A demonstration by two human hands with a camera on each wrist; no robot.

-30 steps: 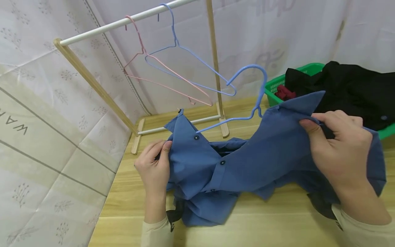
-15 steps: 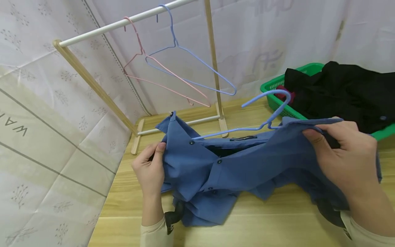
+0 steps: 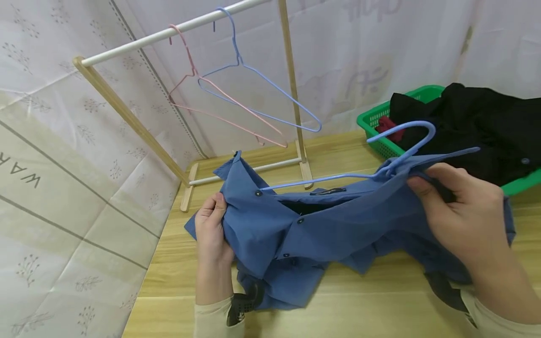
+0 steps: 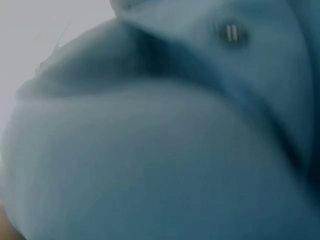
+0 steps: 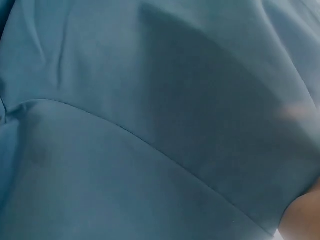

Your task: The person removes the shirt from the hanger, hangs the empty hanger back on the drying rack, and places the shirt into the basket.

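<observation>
Head camera: the shirt (image 3: 338,234) is up front, above and partly on the bench (image 3: 380,310), both hands on it. The left hand (image 3: 213,225) pinches one front edge; the right hand (image 3: 465,211) grips the cloth by the collar. A blue hanger (image 3: 397,163) pokes out of the neck, hook up. Here's the danger: one arm of it runs under the fabric by the button (image 3: 258,193), so an uneven tug could twist it or spill it through that wide neck. Over right, the green basket (image 3: 385,149) holds black clothing (image 3: 469,126) and something red (image 3: 385,124); the hook leans that way and could snag the pile if swung back. On the rack (image 3: 289,56) hang a pink hanger and a second blue hanger.

Left wrist: blurred blue folds, one button, a sliver of skin; grip can't be told here.

Right wrist: blue cloth, a curving seam (image 5: 165,154), skin at the corner; no fingers to judge.
</observation>
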